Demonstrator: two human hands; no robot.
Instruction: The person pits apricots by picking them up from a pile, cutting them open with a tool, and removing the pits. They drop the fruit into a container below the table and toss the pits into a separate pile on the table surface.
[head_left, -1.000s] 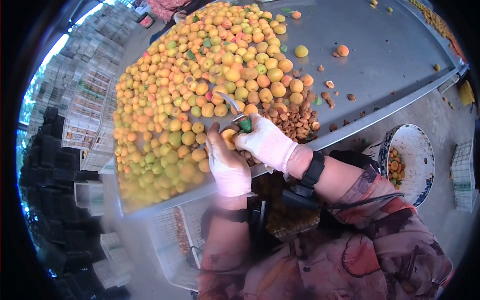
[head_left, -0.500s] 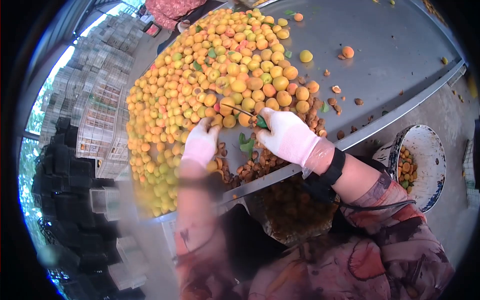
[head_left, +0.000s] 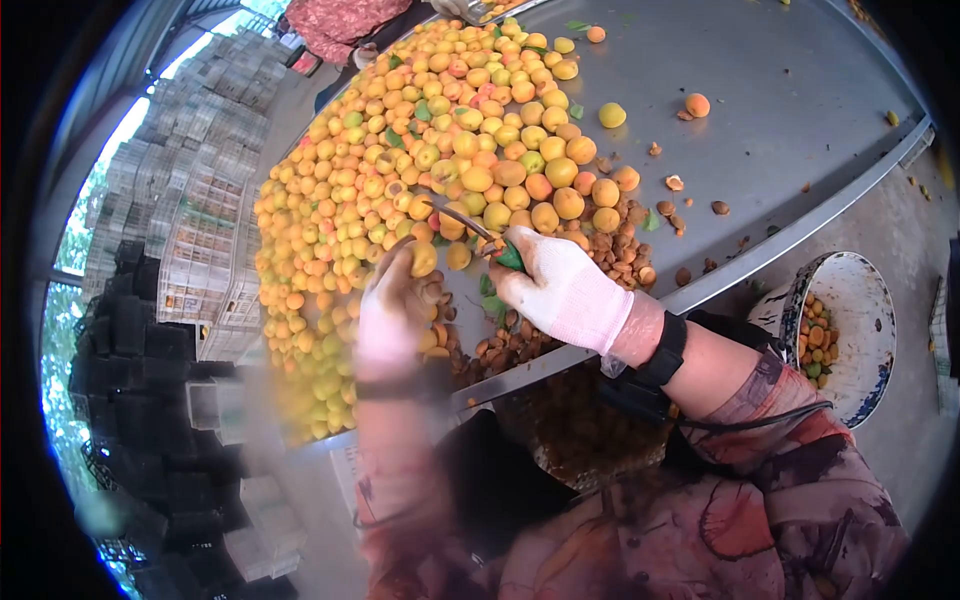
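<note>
My left hand (head_left: pixel 388 308), in a white and pink glove, has its fingers closed around a yellow-orange apricot (head_left: pixel 423 259) near the table's front edge. A knife with a thin dark blade (head_left: pixel 462 218) and a green handle (head_left: pixel 510 257) is gripped in my gloved right hand (head_left: pixel 565 283). Its blade points up and left, over the heap of apricots (head_left: pixel 380 150), apart from the held fruit. Brown apricot pits (head_left: pixel 625 245) lie beside and below my right hand, along the table's edge. Green leaves (head_left: pixel 492 300) lie between my hands.
A metal table (head_left: pixel 740 130) with a raised rim (head_left: pixel 800 220) carries the fruit. To the right stands a white bucket (head_left: pixel 868 330) with apricot pieces in it. Stacked crates (head_left: pixel 205 250) fill the left side. Another person's patterned sleeve (head_left: pixel 340 25) shows at the far end.
My left hand has drawn slightly back and now holds an apricot up off the heap. The knife in my right hand has shifted slightly left, its blade now tilting more steeply upward.
</note>
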